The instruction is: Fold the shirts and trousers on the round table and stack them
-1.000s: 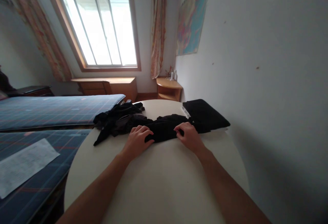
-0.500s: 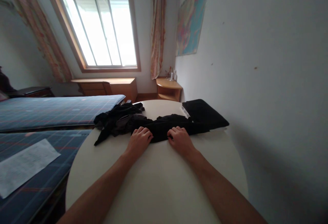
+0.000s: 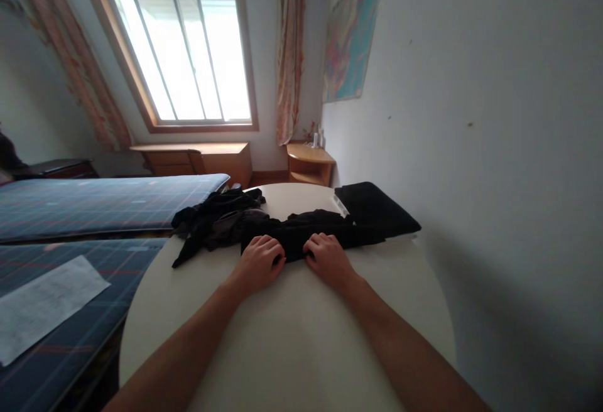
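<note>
A black garment lies in a long, low strip across the white round table. My left hand grips its near edge, fingers curled over the top and the thumb tucked under. Just to the right, my right hand pinches the same edge in much the same way. Between the hands a short stretch of the cloth shows. Loose black and dark grey fabric is bunched at the left end. What kind of garment it is, I cannot tell.
A flat, black folded item with a white edge beneath it lies at the table's right side, near the wall. Plaid mattresses stand on the left, one bearing a paper sheet. Wooden furniture is behind.
My left hand has shifted slightly to the right along the cloth's near edge, and my right hand slightly to the left. The garment looks nearly the same.
</note>
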A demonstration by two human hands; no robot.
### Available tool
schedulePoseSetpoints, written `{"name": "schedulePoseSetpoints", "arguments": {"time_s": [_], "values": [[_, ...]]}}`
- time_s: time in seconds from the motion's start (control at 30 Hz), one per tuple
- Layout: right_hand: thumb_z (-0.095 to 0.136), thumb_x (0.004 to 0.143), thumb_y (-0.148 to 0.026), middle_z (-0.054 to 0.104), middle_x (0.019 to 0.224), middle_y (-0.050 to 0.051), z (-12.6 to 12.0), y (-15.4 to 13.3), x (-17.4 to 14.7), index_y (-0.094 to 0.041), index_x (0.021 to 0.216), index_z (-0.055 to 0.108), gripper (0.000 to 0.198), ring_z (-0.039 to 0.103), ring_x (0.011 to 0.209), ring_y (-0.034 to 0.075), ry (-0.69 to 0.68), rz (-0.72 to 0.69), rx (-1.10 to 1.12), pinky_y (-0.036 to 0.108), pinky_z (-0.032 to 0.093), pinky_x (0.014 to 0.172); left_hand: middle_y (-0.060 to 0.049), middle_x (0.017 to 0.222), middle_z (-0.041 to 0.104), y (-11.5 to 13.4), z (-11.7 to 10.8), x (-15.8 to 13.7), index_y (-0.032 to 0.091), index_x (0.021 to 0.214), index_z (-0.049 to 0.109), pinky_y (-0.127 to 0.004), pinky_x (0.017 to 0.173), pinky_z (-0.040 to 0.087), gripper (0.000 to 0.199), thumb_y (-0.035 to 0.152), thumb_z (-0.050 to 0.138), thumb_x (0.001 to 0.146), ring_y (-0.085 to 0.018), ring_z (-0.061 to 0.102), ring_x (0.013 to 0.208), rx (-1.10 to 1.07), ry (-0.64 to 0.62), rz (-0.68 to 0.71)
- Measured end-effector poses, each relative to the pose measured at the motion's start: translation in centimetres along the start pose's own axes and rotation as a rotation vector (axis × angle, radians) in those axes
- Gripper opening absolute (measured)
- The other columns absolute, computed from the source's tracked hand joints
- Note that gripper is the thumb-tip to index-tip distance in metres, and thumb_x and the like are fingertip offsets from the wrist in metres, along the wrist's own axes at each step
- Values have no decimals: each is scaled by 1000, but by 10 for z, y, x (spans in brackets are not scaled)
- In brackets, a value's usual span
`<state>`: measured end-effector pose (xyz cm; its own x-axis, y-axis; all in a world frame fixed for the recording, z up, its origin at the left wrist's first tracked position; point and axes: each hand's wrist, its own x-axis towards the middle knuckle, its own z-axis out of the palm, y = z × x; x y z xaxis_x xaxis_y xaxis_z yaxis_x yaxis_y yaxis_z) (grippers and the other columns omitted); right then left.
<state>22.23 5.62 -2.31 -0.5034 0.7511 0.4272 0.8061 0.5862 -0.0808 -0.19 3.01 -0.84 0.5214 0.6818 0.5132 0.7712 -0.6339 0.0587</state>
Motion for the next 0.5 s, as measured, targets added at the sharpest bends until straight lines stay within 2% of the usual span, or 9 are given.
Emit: {"name": "schedulePoseSetpoints", "arguments": {"time_s": [0.1,0.3,0.43,0.5], "values": [[65,84,-17,65,98,4,-1,1,-1,-20,90,66,7,54,98,21,-24,-21,12,34,33,87,-3,93,68,-3,2,-2,22,84,64,-39,88,44,4,18,63,83,-23,58,96,18,-79,-8],[66,87,-22,65,102,4,-2,1,-3,-22,94,68,7,55,100,21,-41,-23,30,35,33,87,-4,106,66,-11,3,-5,25,101,67,-40,90,46,29,10,65,76,-25,58,102,67,-128,-28],[69,85,-28,65,102,5,-3,-2,-4,-22,95,68,12,55,101,22,-32,-29,51,37,35,89,-4,99,68,-13,1,-4,23,91,68,-40,86,47,16,12,64,80,-25,60,97,108,-135,-27],[72,84,-33,66,104,6,-4,-4,-4,-22,100,67,20,55,102,24,-18,-42,70,38,36,91,-4,94,70,-12,0,-2,22,89,67,-39,85,48,8,17,63,85,-24,62,94,103,-86,-37]]}}
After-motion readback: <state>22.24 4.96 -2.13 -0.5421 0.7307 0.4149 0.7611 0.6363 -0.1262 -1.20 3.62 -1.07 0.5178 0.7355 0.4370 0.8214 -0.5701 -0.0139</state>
